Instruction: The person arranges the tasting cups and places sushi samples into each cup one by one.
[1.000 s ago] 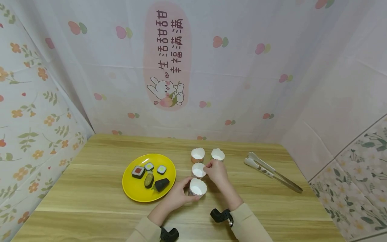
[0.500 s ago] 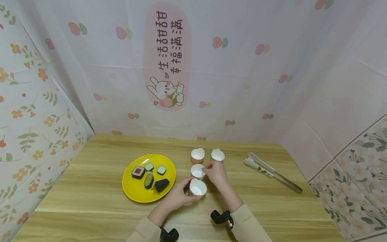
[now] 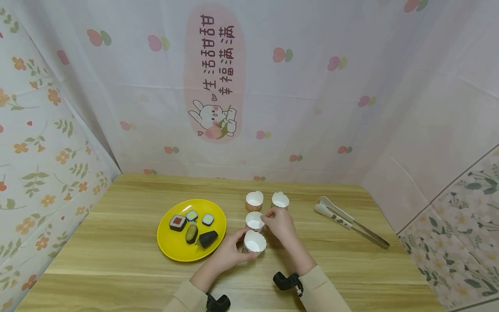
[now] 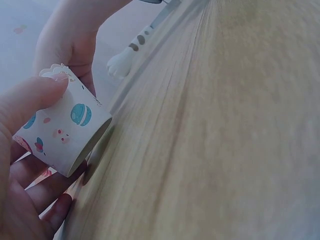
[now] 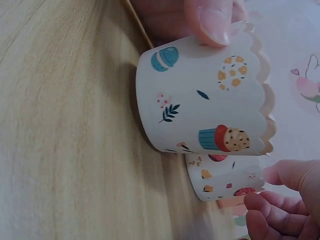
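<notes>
Beside the plate point(image 3: 171, 245), left fingers point(image 3: 238, 234) clasp and right fingers point(image 3: 270, 213) pinch upright, mouth-up cups point(image 3: 254, 244)

Left hand point(image 3: 229, 251) grips, right hand point(image 3: 281, 223) pinches nearby.

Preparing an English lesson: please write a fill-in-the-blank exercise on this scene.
The plate under the sushi is coloured ____.
The number of paper baking cups in view is ____.
The front cup is in the person's ____ hand.
In the head view, the tongs lie ____ of the cups.

Missing: yellow; four; left; right.
</notes>
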`<act>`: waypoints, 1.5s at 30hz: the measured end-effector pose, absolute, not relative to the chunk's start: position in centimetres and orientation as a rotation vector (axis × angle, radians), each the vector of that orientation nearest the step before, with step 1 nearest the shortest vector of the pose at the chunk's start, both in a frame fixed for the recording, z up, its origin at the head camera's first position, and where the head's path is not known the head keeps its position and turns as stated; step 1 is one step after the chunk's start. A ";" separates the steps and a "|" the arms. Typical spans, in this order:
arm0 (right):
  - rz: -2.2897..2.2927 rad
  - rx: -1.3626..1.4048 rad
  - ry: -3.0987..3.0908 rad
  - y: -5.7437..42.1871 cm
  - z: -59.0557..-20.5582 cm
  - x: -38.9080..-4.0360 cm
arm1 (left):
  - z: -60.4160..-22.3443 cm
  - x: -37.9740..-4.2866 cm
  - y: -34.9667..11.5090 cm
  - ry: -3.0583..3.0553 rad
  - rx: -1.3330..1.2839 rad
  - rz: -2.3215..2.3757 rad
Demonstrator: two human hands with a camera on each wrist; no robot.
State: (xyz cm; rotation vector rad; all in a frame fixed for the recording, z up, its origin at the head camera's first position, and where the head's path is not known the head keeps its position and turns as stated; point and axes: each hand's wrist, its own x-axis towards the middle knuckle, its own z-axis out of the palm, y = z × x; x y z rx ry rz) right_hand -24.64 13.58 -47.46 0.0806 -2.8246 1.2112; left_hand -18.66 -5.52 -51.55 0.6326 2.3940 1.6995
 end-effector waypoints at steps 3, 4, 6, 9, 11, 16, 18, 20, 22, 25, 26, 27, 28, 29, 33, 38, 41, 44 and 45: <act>1.213 0.084 -2.821 13.7 -47.1 -24.5 | -51.5 -18.7 -5.5 2.403 0.636 1.693; 1.211 0.086 -2.819 13.7 -47.0 -24.4 | -51.5 -18.7 -5.5 2.405 0.637 1.693; 1.200 0.094 -2.815 13.8 -46.7 -24.3 | -51.5 -18.7 -5.5 2.406 0.638 1.694; 1.191 0.098 -2.815 13.9 -46.4 -24.1 | -51.5 -18.7 -5.5 2.401 0.639 1.698; 1.196 0.093 -2.821 14.0 -46.3 -24.0 | -51.6 -18.8 -5.5 2.402 0.638 1.695; 1.184 0.105 -2.828 14.3 -46.0 -23.5 | -51.9 -18.8 -5.5 2.410 0.642 1.683; 1.182 0.114 -2.821 14.3 -46.0 -23.2 | -52.0 -18.8 -5.5 2.408 0.644 1.686; 1.180 0.129 -2.812 14.4 -45.9 -22.9 | -52.0 -18.8 -5.5 2.407 0.649 1.692; 1.188 0.143 -2.805 14.5 -45.9 -22.6 | -52.1 -18.8 -5.5 2.406 0.650 1.696; 1.193 0.175 -2.800 14.7 -45.9 -22.2 | -52.1 -18.8 -5.5 2.402 0.649 1.705; 1.195 0.190 -2.797 14.8 -45.9 -22.0 | -52.1 -18.8 -5.5 2.399 0.644 1.707; 1.194 0.200 -2.797 14.9 -46.0 -21.9 | -52.1 -18.8 -5.5 2.398 0.643 1.709; 1.191 0.210 -2.795 14.9 -46.0 -21.8 | -52.1 -18.8 -5.5 2.398 0.641 1.711; 1.198 0.215 -2.793 15.0 -46.0 -21.7 | -52.1 -18.8 -5.5 2.398 0.641 1.712; 1.216 0.231 -2.777 15.1 -46.1 -21.3 | -52.1 -18.8 -5.5 2.405 0.644 1.712; 1.238 0.236 -2.785 15.1 -46.3 -20.7 | -52.0 -18.8 -5.5 2.406 0.656 1.714; 1.248 0.228 -2.808 15.1 -46.3 -20.4 | -52.0 -18.8 -5.5 2.410 0.662 1.714; 1.258 0.229 -2.820 15.1 -46.3 -20.1 | -52.0 -18.8 -5.5 2.410 0.669 1.713; 1.259 0.230 -2.822 15.1 -46.4 -20.0 | -52.0 -18.8 -5.4 2.407 0.668 1.714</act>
